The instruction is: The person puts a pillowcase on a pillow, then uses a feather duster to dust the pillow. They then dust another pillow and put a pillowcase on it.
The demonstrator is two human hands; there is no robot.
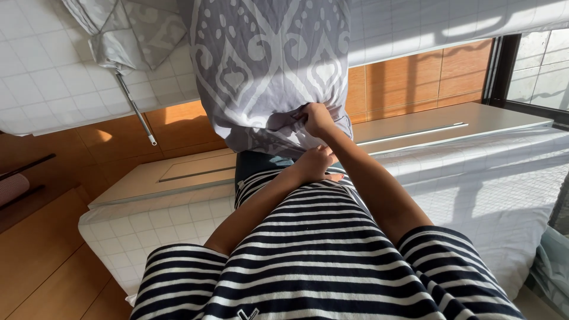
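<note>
Pinching the lower edge of a grey patterned pillowcase (269, 71), the right hand (317, 118) sat at the frame's centre with its fingers pressed together on the cloth, the pillowcase hanging in the upper middle. Just below, the left hand (313, 163) rested against the striped shirt (320, 261); its finger state could not be told. A white quilted mattress (474, 189) filled the right.
</note>
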